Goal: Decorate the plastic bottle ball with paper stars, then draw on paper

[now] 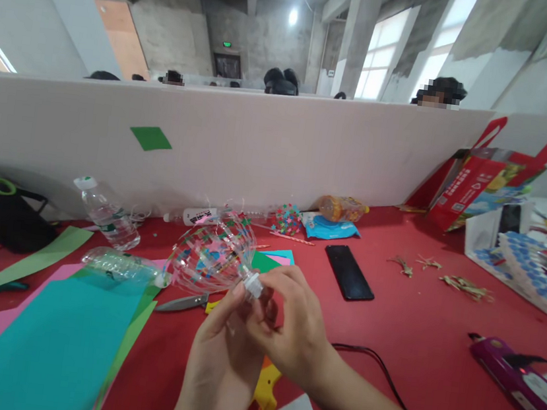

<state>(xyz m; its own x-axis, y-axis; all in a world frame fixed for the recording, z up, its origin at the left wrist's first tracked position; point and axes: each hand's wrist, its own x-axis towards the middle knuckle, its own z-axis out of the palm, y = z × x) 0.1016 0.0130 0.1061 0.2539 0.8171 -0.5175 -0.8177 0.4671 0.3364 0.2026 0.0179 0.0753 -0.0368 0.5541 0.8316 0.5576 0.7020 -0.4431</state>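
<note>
A clear plastic bottle cut into thin, bowed strips (210, 257) forms a globe shape, with small coloured pieces on and inside it. My left hand (218, 364) is closed at its neck end, thumb along the side. The fingers of my right hand (295, 331) pinch around the whitish cap (253, 285) at the neck; my palm hides some of their contact. Under the globe lie scissors (184, 304), their handle partly covered by my left hand. Below my hands a yellow tool, seemingly a glue gun (266, 394), rests partly hidden.
Teal paper (53, 331) and two clear bottles (107, 218) lie left. A phone (349, 272) and dried grass bits (465, 287) are right, with a purple corded device (516, 378). A white partition (261, 143) closes the back, beside a red bag (485, 184).
</note>
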